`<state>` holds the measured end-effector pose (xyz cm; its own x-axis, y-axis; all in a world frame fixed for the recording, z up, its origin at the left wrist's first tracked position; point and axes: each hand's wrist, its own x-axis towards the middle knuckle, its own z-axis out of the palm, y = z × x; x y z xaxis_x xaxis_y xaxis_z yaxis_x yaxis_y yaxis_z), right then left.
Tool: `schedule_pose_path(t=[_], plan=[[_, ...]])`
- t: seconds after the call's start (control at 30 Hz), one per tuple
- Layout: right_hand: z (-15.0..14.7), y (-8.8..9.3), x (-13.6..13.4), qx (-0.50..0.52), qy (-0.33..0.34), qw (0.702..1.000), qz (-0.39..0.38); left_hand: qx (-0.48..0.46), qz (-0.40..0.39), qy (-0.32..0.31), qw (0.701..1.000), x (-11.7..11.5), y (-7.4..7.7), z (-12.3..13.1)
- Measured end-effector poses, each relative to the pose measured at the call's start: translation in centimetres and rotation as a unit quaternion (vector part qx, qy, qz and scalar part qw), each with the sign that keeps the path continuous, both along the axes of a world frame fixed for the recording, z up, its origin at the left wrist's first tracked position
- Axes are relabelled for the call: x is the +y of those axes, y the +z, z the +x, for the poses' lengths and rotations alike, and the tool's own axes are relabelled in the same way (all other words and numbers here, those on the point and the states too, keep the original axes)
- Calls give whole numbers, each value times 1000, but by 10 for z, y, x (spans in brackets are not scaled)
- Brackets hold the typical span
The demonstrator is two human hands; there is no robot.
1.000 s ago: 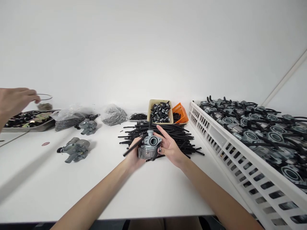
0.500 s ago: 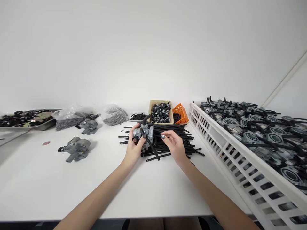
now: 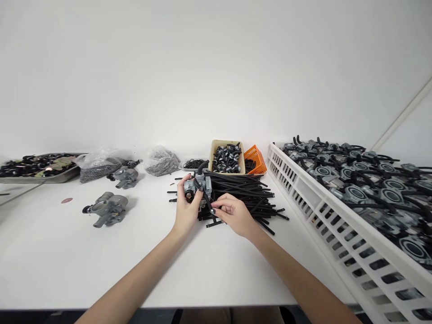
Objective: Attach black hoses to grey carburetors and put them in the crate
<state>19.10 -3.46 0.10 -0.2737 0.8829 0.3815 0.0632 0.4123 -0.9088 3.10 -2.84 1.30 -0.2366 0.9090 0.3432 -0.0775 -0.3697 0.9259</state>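
My left hand [image 3: 187, 207] is closed around a grey metal carburetor [image 3: 205, 183], its thumb in front. A short black elbow hose [image 3: 202, 167] stands up from the carburetor's top. Down its front slants a black rubber hose [image 3: 208, 203], and my right hand [image 3: 234, 215] pinches that hose near its lower end between thumb and finger. Beneath and behind both hands spreads a pile of black hoses [image 3: 243, 185]. Two more carburetors, a nearer one [image 3: 107, 209] and a farther one [image 3: 125, 177], rest on the table to the left.
A large white slotted crate [image 3: 317, 198] full of carburetors lines the right side. Behind the pile are a cream basket [image 3: 212, 155] of small parts and a tilted orange basket [image 3: 258, 155]. Plastic bags [image 3: 162, 161] and a metal tray [image 3: 64, 176] stand along the wall.
My right hand has moved left and down from the side and now grips the hanging hose's lower part. The carburetor in my left hand has turned slightly.
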Motion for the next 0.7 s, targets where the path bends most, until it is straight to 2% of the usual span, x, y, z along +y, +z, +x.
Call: schedule_pose_path(t=[0.13, 0.2, 0.57, 0.7], plan=[[1, 4, -2, 45, 39, 998, -33, -1, 6, 2, 1000, 2, -1, 0], [1, 5, -2, 69, 46, 996, -17, -12, 1, 0, 1000, 3, -1, 1], [-4, 5, 2, 70, -52, 987, 136, -67, -2, -19, 998, -1, 1, 6], [-3, 4, 4, 66, -69, 987, 129, -73, -18, -35, 997, 0, 0, 6]])
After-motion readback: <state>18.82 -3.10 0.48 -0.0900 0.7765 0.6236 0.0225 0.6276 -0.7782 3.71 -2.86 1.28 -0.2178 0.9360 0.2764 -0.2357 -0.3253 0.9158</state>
